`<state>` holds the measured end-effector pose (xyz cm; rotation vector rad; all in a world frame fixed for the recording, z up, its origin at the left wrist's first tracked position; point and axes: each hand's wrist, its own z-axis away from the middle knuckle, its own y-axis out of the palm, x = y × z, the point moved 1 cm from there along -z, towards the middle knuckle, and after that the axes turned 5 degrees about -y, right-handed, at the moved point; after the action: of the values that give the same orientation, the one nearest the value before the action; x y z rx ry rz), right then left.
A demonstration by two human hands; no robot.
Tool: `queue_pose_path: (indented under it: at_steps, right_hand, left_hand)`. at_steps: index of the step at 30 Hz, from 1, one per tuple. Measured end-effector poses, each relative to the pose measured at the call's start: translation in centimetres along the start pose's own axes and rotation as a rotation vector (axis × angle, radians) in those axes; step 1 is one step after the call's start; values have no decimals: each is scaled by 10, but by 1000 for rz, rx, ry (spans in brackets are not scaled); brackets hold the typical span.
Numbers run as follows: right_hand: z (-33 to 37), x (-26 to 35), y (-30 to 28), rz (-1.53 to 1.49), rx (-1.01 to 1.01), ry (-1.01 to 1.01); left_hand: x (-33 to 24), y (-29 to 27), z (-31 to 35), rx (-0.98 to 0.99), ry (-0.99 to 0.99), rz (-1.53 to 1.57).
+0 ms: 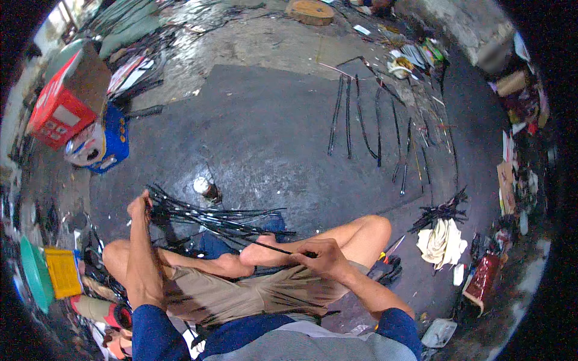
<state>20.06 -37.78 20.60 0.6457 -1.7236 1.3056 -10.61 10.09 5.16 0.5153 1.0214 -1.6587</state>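
I sit cross-legged on a dark floor sheet [259, 138]. A bundle of thin, shiny black strips [211, 215] stretches in front of my shins, its strands fanning out toward the right. My left hand [140, 204] is closed at the bundle's left end; its fingertips are partly hidden. One black strip [274, 246] runs from the bundle to my right hand [322, 257], whose curled fingers pinch it above my right shin. Just beyond the bundle stands a small dark jar with a bright top [205, 186].
Several black strips [358, 120] lie spread on the floor ahead right. A cream cloth [442, 243] and a dark strip pile [445, 210] lie to the right. Leftward stand a red carton [66, 108], a blue box [111, 141] and a green basin [36, 274]. A round wooden block [310, 12] sits far ahead.
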Motion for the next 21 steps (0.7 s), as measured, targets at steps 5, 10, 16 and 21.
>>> queue_pose_path:
  at_steps: [5, 10, 16, 21]
  right_hand:
    - [-5, -75, -22, 228, 322, 186]
    - [-79, -213, -85, 376, -79, 518]
    - [-172, -313, -87, 649, -562, 767]
    - [-195, -318, -67, 716, -514, 791]
  left_hand:
    - [52, -7, -42, -145, -17, -172]
    - [19, 20, 19, -256, 20, -584]
    - [-24, 5, 89, -84, 630, -231]
    - [-47, -4, 240, -46, 858, -379]
